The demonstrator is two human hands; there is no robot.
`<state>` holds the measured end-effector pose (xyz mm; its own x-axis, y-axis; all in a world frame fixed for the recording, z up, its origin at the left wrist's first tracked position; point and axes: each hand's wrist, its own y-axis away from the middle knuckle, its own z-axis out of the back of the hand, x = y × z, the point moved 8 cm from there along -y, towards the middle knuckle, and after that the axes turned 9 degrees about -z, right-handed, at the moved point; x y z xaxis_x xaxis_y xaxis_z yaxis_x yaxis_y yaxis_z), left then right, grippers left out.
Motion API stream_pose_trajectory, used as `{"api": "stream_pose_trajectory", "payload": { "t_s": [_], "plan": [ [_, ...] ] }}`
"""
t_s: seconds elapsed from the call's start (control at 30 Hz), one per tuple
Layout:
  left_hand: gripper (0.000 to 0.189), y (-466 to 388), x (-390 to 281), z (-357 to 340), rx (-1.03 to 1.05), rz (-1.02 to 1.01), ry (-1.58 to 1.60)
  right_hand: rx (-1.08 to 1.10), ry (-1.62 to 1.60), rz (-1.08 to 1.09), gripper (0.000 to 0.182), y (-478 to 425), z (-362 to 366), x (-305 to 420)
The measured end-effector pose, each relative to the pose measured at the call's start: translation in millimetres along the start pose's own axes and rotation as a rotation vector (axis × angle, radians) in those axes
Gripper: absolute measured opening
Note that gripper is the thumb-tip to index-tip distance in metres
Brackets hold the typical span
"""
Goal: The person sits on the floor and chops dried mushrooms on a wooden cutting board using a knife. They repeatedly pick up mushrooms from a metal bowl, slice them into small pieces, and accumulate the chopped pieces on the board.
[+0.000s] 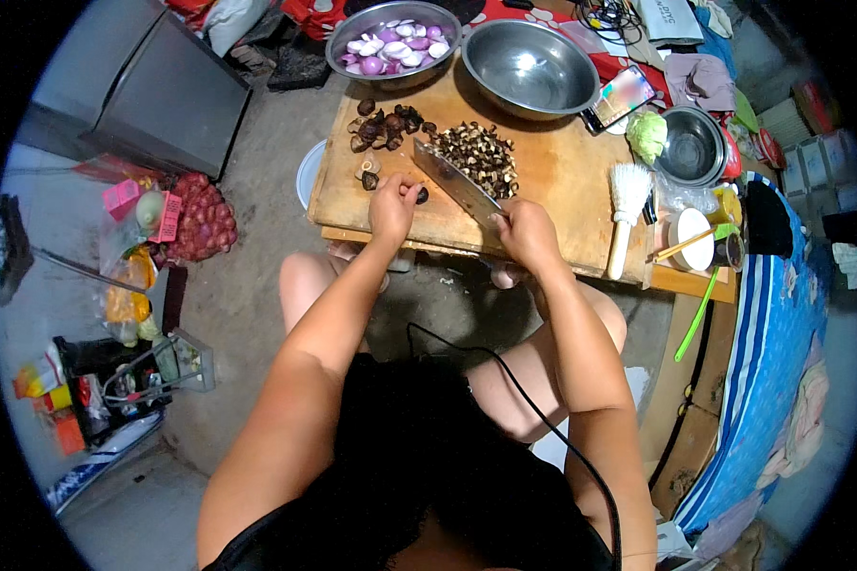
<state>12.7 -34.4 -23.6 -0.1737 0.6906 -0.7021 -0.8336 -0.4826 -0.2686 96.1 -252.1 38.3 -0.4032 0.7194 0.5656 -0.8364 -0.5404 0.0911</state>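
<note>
My right hand (528, 232) grips the handle end of a cleaver (460, 182), its broad blade slanting up and left over a wooden cutting board (564, 214). Beyond the blade lies a heap of diced dark mushrooms (475, 153) with pale flesh. My left hand (393, 207) is on the near side of the blade, fingertips drawn together. Right beside those fingertips is a dark mushroom piece (422, 195); whether they grip it is unclear. Another mushroom piece (370, 180) sits just left of my hand. Whole dark mushroom caps (382, 130) are piled at the board's far left.
Behind the board stand a steel bowl of peeled purple shallots (393, 53) and an empty steel bowl (532, 68). A phone (618, 100), a cabbage piece (646, 135), a white-bristled brush (625, 214) and a white bowl with chopsticks (690, 239) line the right. A cable (500, 357) crosses my lap.
</note>
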Motion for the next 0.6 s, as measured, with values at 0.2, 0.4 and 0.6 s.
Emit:
{"api": "stream_pose_trajectory", "payload": {
  "t_s": [0.2,0.4,0.6],
  "plan": [
    [0.016,13.6,-26.6,11.7,-0.007,-0.408,0.041,0.009,0.104,0.044,0.010,6.2,-4.5,10.2],
    [0.014,6.8,-35.2,5.2,0.096,-0.459,-0.133,-0.038,0.149,0.090,0.007,12.2,0.8,25.9],
    [0.010,2.8,-37.6,2.7,0.180,-0.523,-0.192,-0.139,0.142,0.215,0.011,29.9,14.5,45.1]
  ]
}}
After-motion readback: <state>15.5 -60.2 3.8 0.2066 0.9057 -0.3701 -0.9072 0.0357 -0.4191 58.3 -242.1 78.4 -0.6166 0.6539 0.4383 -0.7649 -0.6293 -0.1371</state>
